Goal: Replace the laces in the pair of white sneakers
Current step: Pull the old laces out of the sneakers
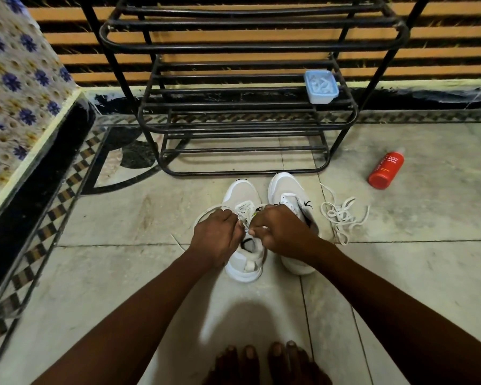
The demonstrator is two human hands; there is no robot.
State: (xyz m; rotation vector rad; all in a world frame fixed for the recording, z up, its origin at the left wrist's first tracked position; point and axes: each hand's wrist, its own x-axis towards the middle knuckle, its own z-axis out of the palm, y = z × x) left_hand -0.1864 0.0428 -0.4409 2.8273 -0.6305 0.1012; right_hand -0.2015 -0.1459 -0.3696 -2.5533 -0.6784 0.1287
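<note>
A person's left hand [215, 234] and right hand [281, 232] meet, fingers curled and pinching the lace [245, 208], over the left sneaker [240, 190], which stands on the floor [122, 273] directly ahead, toe pointing away, while a loose lace [342, 218] lies nearer the right hand.

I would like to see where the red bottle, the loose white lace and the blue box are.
red bottle [386, 170]: head view, middle of its body.
loose white lace [340, 217]: head view, the tangled centre.
blue box [320, 84]: head view, its lid.
</note>
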